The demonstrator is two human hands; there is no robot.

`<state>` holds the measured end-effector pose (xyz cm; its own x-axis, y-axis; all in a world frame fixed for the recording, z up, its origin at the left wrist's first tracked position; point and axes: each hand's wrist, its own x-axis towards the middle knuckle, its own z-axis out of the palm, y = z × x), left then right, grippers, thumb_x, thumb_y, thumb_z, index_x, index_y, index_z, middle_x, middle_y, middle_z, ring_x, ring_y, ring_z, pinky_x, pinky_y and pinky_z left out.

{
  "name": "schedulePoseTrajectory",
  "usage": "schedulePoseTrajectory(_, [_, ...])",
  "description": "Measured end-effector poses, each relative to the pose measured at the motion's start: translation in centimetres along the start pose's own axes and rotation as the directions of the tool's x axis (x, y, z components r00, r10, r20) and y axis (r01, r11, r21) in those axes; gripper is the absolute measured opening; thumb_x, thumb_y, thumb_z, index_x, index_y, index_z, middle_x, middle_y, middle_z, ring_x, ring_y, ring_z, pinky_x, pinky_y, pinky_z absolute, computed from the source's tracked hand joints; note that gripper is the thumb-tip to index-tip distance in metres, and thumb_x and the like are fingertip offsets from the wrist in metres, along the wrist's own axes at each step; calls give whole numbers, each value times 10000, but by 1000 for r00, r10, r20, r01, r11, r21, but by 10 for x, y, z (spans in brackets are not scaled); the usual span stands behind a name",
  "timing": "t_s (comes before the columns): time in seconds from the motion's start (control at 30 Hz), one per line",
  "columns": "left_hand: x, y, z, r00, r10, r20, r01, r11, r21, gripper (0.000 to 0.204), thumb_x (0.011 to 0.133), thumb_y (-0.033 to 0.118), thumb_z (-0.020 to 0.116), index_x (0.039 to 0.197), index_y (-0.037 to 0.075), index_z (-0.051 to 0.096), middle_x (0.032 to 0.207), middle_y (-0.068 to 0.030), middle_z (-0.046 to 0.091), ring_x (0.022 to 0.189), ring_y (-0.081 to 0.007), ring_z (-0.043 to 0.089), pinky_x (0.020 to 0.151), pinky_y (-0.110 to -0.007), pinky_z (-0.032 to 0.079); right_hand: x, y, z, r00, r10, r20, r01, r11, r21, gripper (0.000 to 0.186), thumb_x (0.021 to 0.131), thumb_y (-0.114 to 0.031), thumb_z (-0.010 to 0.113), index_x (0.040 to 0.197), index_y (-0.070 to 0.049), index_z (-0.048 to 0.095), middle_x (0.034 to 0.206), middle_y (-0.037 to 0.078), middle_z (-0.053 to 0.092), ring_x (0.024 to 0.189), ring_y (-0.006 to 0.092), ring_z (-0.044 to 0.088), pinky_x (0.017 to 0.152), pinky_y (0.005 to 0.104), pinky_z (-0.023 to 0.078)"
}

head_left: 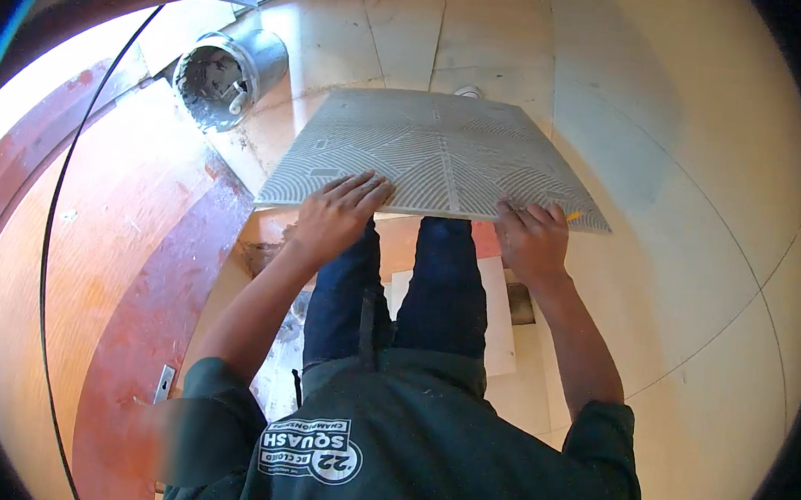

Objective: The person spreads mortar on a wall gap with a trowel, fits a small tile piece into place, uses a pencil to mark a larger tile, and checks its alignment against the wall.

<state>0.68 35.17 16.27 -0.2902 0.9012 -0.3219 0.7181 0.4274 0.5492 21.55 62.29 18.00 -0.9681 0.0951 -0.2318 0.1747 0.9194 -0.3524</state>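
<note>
A large grey tile point(409, 125) spans the space in front of me, its upward face coated with adhesive combed into curved ridges. My left hand point(336, 216) grips its near edge left of the middle, fingers over the coated face. On the same edge, further right, my right hand point(536, 244) holds on in the same way. Both thumbs are hidden. Beside the right fingertips sits a small yellow piece point(574, 217), too small to name. The tile is raised in front of my legs; whether its far edge touches anything, I cannot tell.
A bucket point(267, 59) smeared with grey mix lies or leans at the far left, its mouth toward me. Along the left runs a wooden door point(27, 270) with a black cable point(58, 198) across it. Pale tiled wall point(674, 195) rises at right. A white round fitting point(468, 91) shows beyond the tile.
</note>
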Motion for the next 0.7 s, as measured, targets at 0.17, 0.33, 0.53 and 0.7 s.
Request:
schedulePoseTrajectory(0.17, [-6,2,21,1000,6,26,-5,1000,-16,433,868,113,616,1299,139,652,1298,-61,704,1235,-226,656,1027,-394,533,-10,0,20,998,59,-5,-59,998,20,195,820,-186,725,993,-105,769,961,48,789,853,153,709,753,380,452])
schedulePoseTrajectory(0.33, [-20,8,32,997,-29,67,32,999,-38,465,870,109,597,1334,132,634,1352,-79,672,1264,-239,636,1051,-394,519,-26,-8,31,996,87,30,-87,996,23,244,802,-213,747,1019,-107,778,1007,35,790,876,148,697,762,381,449])
schedulePoseTrajectory(0.53, [-34,10,42,994,-61,92,65,997,-44,484,874,94,576,1356,112,616,1394,-96,643,1280,-249,624,1096,-404,485,-40,-18,44,987,142,79,-146,988,48,307,765,-243,782,1048,-123,783,1060,16,785,890,144,683,768,372,443])
schedulePoseTrajectory(0.7, [-43,7,52,994,-81,70,86,994,-70,484,870,92,574,1352,97,616,1387,-108,645,1269,-269,630,1100,-409,482,-41,-25,47,971,186,153,-193,980,38,331,751,-251,796,1056,-122,778,1032,11,784,867,147,668,773,380,438])
